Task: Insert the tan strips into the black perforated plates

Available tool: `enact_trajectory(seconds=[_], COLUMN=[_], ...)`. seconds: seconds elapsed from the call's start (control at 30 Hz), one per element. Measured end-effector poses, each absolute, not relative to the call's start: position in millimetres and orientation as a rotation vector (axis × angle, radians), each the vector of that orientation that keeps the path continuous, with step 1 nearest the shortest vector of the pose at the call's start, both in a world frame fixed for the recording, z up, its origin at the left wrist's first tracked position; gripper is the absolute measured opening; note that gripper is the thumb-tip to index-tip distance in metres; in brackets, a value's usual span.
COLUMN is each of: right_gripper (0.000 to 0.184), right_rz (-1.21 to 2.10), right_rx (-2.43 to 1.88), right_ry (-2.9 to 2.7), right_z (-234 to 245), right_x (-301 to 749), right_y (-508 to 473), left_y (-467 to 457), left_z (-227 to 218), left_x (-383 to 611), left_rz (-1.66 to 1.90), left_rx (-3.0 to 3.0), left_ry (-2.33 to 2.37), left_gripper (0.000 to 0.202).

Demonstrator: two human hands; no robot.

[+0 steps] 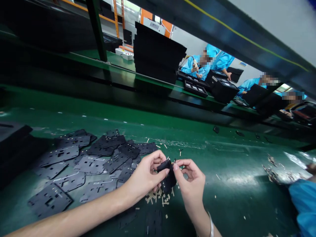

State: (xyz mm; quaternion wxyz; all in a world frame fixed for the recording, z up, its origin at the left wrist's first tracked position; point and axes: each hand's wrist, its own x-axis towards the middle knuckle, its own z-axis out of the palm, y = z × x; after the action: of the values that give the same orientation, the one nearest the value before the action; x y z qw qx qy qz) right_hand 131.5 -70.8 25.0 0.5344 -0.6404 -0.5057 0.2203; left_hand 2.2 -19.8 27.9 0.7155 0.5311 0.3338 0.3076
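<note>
Near the middle of the green bench, my left hand [154, 171] is closed around a small black plate [168, 182], thumb on its face. My right hand [191, 177] pinches at the plate's upper right edge, thumb against forefinger; whatever sits between those fingertips is too small to make out. Beneath the plate, small pale strips [154, 196] lie scattered on the bench. To the left of my hands spreads a loose pile of flat black plates [92, 164] with cut-outs, several overlapping.
A stack of black trays [14, 148] stands at the left edge. At the right are a blue sleeve [302, 204] of another person and a heap of small metallic parts [274, 171]. Beyond the dark rail [153, 93], people in blue work among black trays [196, 87].
</note>
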Motion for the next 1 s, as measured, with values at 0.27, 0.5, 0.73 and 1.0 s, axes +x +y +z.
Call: enact_trajectory(seconds=[0.27,0.5,0.73,1.0], right_gripper=[0.008,0.010,0.012,0.012], right_rz=[0.534,0.724,0.812,0.819], right_rx=[-1.545,-1.468,-1.454,-1.453], right_ry=[-1.246,-1.170,-1.140,-1.118], right_z=[26,22,20,21], right_x=[134,141,144,143], right_y=[-71,-67,-66,-65], left_y=[-19,-18,-18,-17], left_z=[33,34,33,36], left_x=[1,0,-1,-1], left_rz=[0.762,0.756,0.743,0.728], left_rx=[1.269,1.267,1.239,1.253], left_ry=[0.769,0.794,0.770,0.780], left_gripper=[0.016,0.014,0.013,0.014])
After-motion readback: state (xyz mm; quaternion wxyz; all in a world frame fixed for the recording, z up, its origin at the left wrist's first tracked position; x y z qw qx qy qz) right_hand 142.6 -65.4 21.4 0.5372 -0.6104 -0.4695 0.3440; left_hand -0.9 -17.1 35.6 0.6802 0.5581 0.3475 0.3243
